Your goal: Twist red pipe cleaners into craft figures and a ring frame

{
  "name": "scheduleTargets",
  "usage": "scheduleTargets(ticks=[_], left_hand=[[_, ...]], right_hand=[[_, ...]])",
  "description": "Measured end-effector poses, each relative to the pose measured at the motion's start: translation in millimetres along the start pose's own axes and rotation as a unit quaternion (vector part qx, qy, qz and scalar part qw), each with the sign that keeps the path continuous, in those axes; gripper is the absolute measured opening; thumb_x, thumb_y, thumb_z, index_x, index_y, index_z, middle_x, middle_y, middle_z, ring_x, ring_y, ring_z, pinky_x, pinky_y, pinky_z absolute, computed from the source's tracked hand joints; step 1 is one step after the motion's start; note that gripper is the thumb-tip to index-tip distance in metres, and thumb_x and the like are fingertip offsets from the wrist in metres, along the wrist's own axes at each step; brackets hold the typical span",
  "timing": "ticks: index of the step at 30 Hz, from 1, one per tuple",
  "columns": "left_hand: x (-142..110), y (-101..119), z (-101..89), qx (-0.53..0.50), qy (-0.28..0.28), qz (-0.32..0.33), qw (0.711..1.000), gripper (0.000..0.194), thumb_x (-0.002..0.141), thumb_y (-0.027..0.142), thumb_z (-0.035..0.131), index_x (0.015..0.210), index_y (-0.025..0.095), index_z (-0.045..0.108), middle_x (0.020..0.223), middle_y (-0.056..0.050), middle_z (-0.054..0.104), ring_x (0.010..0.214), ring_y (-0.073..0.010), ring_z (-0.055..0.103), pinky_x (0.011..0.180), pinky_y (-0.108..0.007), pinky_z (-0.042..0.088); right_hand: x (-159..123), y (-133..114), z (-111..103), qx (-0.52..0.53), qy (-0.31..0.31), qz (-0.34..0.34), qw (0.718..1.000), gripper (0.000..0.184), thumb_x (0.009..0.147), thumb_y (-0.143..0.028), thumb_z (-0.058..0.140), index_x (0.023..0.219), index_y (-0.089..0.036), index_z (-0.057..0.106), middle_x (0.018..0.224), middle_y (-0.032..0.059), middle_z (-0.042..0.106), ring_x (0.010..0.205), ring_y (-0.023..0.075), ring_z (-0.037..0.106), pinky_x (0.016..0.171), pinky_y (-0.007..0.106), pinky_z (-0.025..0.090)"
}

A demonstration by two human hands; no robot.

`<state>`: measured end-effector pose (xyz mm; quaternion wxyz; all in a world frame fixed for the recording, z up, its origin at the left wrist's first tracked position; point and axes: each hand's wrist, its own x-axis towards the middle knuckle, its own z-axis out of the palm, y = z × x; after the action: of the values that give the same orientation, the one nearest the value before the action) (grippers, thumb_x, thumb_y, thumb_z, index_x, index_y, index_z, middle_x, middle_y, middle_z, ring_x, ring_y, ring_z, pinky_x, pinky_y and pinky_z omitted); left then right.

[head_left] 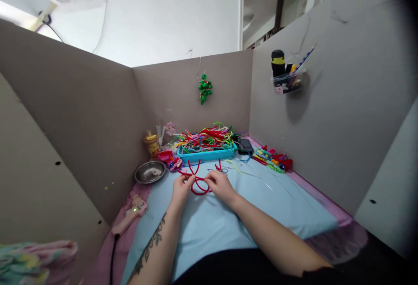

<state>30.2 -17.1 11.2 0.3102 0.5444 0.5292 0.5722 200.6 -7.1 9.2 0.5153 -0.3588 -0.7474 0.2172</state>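
Red pipe cleaners (200, 192), bent into a loop with loose ends sticking up and out to the left, are held between my hands above the blue cloth. My left hand (182, 188) pinches them at the left, where the strands cross. On the other side, my right hand (221, 185) is closed on the same strands with thumb and fingertips. Just beyond my right hand lies a pair of scissors (223, 170), partly hidden by it. A short red piece (219, 163) sits close by.
A blue tray (209, 155) heaped with colourful pipe cleaners stands at the back. To the left are a metal bowl (150, 172) and a pink glue gun (130, 217) with a cord. Finished colourful pieces (277, 162) lie at right. Grey partitions (192, 85) enclose the table.
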Motion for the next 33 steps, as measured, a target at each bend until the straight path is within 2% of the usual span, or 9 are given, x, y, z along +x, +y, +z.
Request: scheduleTargets(ticks=[2,7,14,22,27,29,31,33], left_hand=[[0,0,-0.4,-0.011,0.002,-0.012,1.000,0.030,0.063,0.042,0.067,0.065,0.013,0.065,0.059,-0.002,0.061,0.059,-0.0152,0.052,0.059,-0.025,0.037],[-2,4,0.9,-0.055,-0.023,-0.055,0.997,0.033,0.061,0.045,0.068,0.066,0.012,0.063,0.056,0.000,0.058,0.055,-0.0126,0.049,0.056,-0.024,0.035],[-2,3,1.8,-0.067,-0.031,-0.062,0.995,0.032,0.063,0.044,0.067,0.060,0.015,0.054,0.050,0.005,0.048,0.048,-0.0077,0.039,0.050,-0.021,0.030],[-1,-2,3.0,-0.068,-0.036,-0.059,0.995,0.032,0.063,0.044,0.066,0.059,0.015,0.051,0.050,0.006,0.044,0.047,-0.0073,0.035,0.050,-0.021,0.028],[-1,-3,2.0,-0.079,-0.043,-0.057,0.994,0.030,0.065,0.042,0.066,0.059,0.015,0.052,0.051,0.006,0.045,0.048,-0.0070,0.036,0.050,-0.021,0.029],[-2,-3,1.5,-0.082,-0.052,-0.054,0.994,0.030,0.065,0.041,0.067,0.060,0.015,0.053,0.051,0.006,0.047,0.049,-0.0073,0.038,0.051,-0.021,0.030],[-3,-2,1.8,-0.086,-0.075,-0.050,0.992,0.028,0.065,0.040,0.067,0.064,0.014,0.058,0.055,0.004,0.053,0.052,-0.0089,0.044,0.054,-0.022,0.033],[-4,-2,3.2,-0.089,-0.102,-0.046,0.990,0.028,0.065,0.040,0.068,0.071,0.013,0.062,0.062,0.000,0.060,0.059,-0.0118,0.050,0.058,-0.023,0.036]], right_hand=[[-1,-1,0,0.001,-0.005,0.004,1.000,0.013,0.076,-0.021,0.056,0.064,-0.019,0.060,0.062,0.0010,0.057,0.064,0.0148,0.050,0.060,0.026,0.036],[2,2,3,0.046,-0.010,0.079,0.996,0.014,0.074,-0.023,0.055,0.063,-0.017,0.061,0.059,0.0003,0.058,0.058,0.0133,0.050,0.055,0.024,0.036],[2,7,5,0.038,-0.020,0.067,0.997,0.014,0.075,-0.023,0.054,0.064,-0.017,0.061,0.060,-0.0001,0.058,0.059,0.0130,0.050,0.055,0.023,0.036],[2,8,4,0.035,-0.022,0.055,0.998,0.015,0.076,-0.023,0.054,0.065,-0.018,0.062,0.061,0.0000,0.059,0.060,0.0133,0.051,0.056,0.023,0.036],[3,8,3,0.033,-0.024,0.057,0.998,0.014,0.074,-0.023,0.056,0.064,-0.018,0.063,0.060,0.0001,0.059,0.059,0.0135,0.050,0.057,0.024,0.037],[4,8,2,0.051,-0.019,0.064,0.996,0.014,0.076,-0.025,0.055,0.068,-0.018,0.065,0.066,0.0019,0.062,0.064,0.0151,0.054,0.060,0.025,0.039],[6,9,3,0.087,-0.016,0.082,0.993,0.016,0.076,-0.029,0.056,0.076,-0.017,0.067,0.076,0.0044,0.065,0.072,0.0173,0.057,0.062,0.026,0.041],[7,10,5,0.130,-0.039,0.100,0.986,0.018,0.073,-0.032,0.060,0.079,-0.017,0.068,0.080,0.0051,0.067,0.074,0.0178,0.058,0.063,0.027,0.042]])
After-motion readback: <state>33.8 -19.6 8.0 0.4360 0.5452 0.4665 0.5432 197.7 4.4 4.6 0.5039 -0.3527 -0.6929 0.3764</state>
